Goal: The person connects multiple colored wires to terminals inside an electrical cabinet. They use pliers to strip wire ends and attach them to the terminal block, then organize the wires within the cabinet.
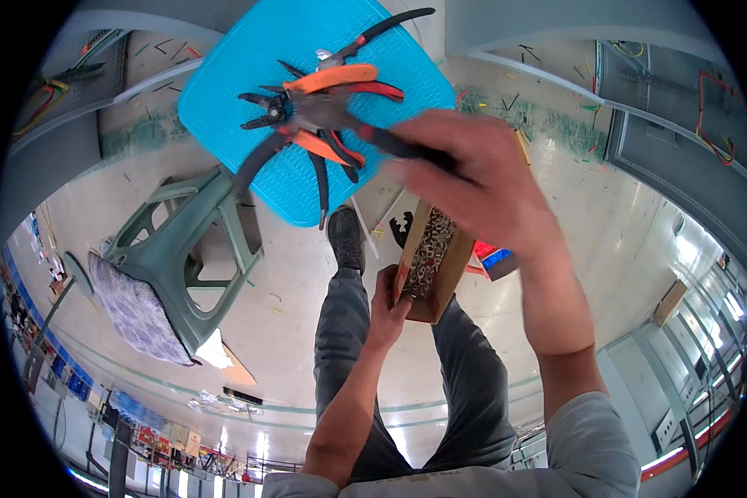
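My left hand holds a small open cardboard box of tiny metal parts above my lap. My right hand reaches forward and grips the dark handle of a plier-type tool that lies on a blue plastic stool seat. Several pliers and cutters with orange, red and black handles are piled on that seat. The fingertips of my right hand are blurred by motion.
A green plastic stool lies tipped over at the left with a patterned cushion. Grey metal cabinets with coloured wires stand at the right and the upper left. My shoe rests on the pale floor, littered with wire scraps.
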